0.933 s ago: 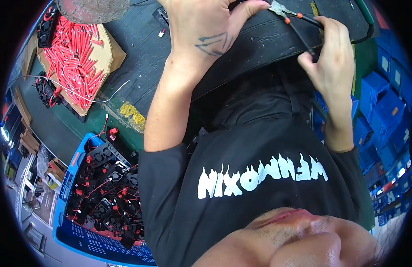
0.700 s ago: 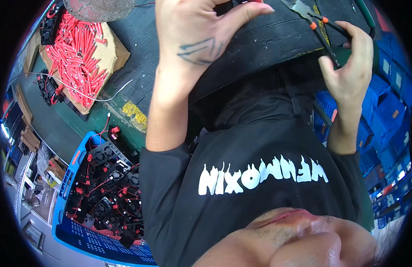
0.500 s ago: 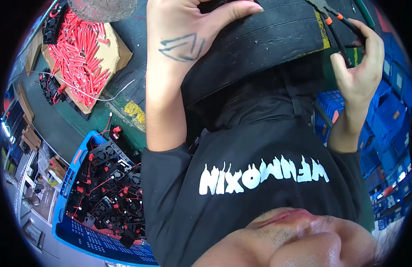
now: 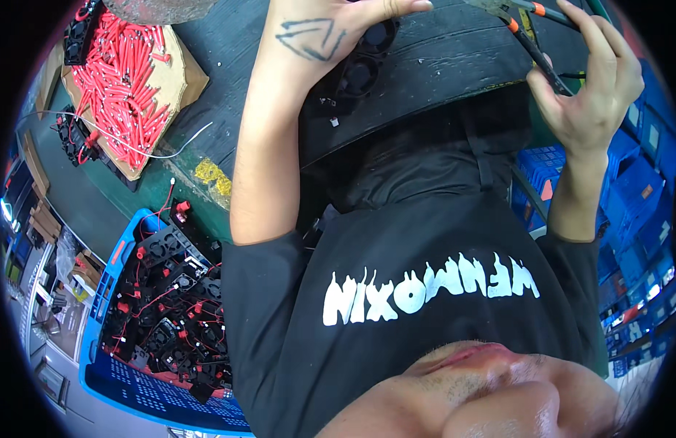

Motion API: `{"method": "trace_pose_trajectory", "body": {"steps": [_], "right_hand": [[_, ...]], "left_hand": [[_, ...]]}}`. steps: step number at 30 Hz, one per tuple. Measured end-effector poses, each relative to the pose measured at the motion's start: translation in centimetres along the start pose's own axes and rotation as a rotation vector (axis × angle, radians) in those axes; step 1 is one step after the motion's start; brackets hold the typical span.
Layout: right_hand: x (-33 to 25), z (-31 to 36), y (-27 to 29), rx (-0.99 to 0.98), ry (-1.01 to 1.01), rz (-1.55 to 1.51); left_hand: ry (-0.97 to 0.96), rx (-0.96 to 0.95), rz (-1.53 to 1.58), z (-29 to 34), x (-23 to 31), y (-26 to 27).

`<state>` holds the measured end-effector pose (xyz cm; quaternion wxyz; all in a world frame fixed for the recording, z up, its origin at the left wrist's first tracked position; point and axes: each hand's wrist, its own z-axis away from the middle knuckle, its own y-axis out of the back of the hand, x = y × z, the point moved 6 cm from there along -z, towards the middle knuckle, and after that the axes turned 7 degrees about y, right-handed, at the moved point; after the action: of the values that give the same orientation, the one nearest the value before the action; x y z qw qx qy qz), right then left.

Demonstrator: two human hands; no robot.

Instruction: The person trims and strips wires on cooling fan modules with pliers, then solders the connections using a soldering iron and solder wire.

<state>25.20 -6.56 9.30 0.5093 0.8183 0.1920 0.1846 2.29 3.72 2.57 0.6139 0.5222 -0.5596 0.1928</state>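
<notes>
At the top edge, my left hand (image 4: 330, 22) has its thumb stretched out to the right; its other fingers are hidden or cut off by the frame. Under that palm and thumb, a black twin-fan unit (image 4: 360, 75) slants over the bench, apparently in the hand's grip. A small white connector (image 4: 335, 122) shows just below the fans. My right hand (image 4: 597, 87) is closed around a pair of pliers (image 4: 531, 51) with black and orange handles. The handles stand spread apart, and the jaws point left toward the left hand, partly beyond the top edge.
On the left, a cardboard piece (image 4: 184, 73) bears many red-sleeved parts (image 4: 126, 80). More black fan units (image 4: 75, 135) lie beside it. A blue crate (image 4: 97, 306) below is full of fans and wires. Blue crates (image 4: 640, 190) stack up at the right. The dark bench (image 4: 454, 66) spans the top.
My left hand has moved up and right, and the twin-fan unit has come into view beneath it. The pliers have shifted up and left, with their handles spread wider.
</notes>
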Motion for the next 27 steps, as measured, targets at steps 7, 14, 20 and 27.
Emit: {"method": "trace_pose_trajectory", "body": {"steps": [7,14,20,27], "right_hand": [[0.5,-0.5,-0.7,-0.056,0.083,0.22],[0.7,-0.4,-0.5,-0.017,0.232,0.301],[0.2,-1.2,-1.2,0.033,0.284,0.316],[-0.1,-1.8,-0.9,0.025,0.365,0.402]], "left_hand": [[0.184,-0.123,0.175,-0.2,0.1,1.0],[-0.101,-0.042,0.179,-0.6,-1.3,0.6],[-0.053,-0.014,0.175,-0.4,-1.4,0.1],[-0.062,-0.016,0.201,-0.6,-1.6,-0.1]]}}
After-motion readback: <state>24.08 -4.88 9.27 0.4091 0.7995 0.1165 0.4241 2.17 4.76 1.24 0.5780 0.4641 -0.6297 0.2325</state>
